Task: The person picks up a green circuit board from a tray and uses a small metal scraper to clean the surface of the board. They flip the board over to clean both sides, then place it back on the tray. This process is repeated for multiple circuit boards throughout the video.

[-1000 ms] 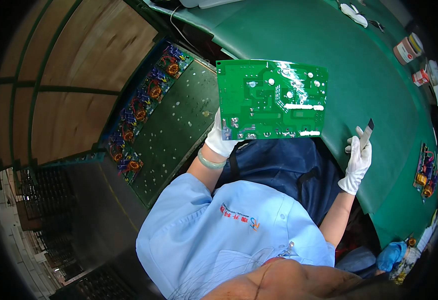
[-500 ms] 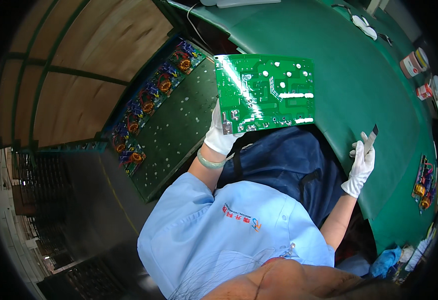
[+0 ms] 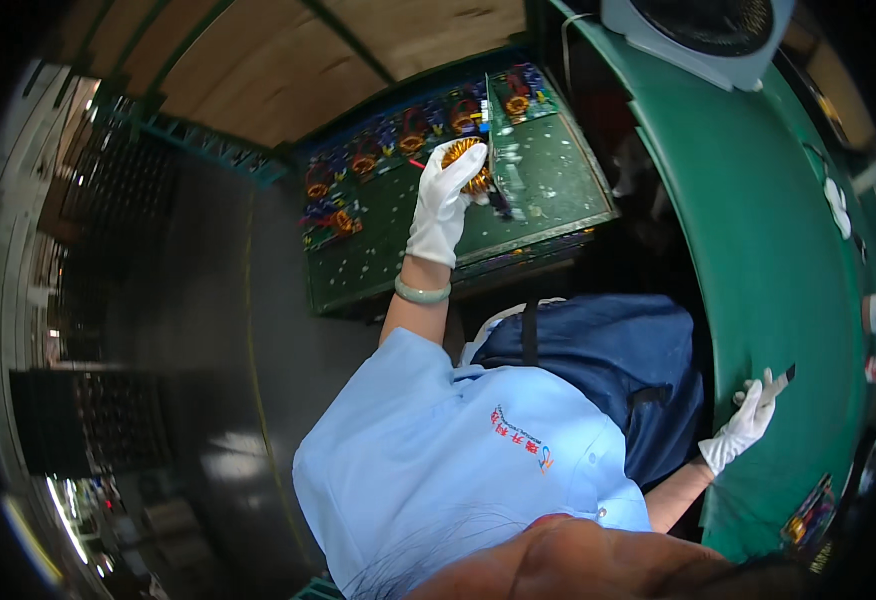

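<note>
White-gloved, my left hand [image 3: 440,205] is closed on a circuit board [image 3: 498,140] at the copper coil on its component side. The board stands nearly edge-on and is blurred, above a dark green spotted shelf [image 3: 398,245] at the left. Behind it, several finished-looking boards with coils [image 3: 413,140] sit in a row along the shelf's far side. My right hand [image 3: 745,432], also gloved, rests over the green bench at the right. It grips a flat grey tool with a dark angled tip [image 3: 780,386]; its exact kind is unclear.
A fan-like grey housing [image 3: 708,40] stands at the far end of the green bench mat [image 3: 758,230]. Another populated board [image 3: 808,515] lies on the bench near the lower right. Wooden panels in a green frame [image 3: 258,60] rise behind the shelf.
My left hand has carried the board away from above my lap to the shelf and turned it from green underside facing up to edge-on. My view has swung left. The right hand keeps its tool.
</note>
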The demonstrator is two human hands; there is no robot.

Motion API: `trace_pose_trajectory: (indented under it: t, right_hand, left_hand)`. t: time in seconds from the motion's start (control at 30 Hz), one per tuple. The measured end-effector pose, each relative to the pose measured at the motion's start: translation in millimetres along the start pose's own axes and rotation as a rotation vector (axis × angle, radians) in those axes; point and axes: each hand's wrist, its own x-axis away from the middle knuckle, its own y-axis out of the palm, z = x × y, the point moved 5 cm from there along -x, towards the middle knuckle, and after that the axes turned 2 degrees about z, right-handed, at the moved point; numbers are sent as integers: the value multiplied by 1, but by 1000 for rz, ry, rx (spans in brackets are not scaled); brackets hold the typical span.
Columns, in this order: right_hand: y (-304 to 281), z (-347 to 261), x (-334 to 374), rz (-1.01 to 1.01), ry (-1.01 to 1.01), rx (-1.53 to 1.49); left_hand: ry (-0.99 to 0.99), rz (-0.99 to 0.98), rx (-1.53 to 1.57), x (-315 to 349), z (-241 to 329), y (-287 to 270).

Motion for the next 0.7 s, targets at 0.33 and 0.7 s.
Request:
trace_pose_trajectory:
  t: [0.33, 0.7]
  right_hand:
    - [-13, 3, -12, -15, 45, 5]
    - [-7, -19, -7, -20, 114, 63]
  left_hand:
    - [-199, 1036, -1296, 8, -128, -242]
    - [-650, 977, -1529, 64, -151, -373]
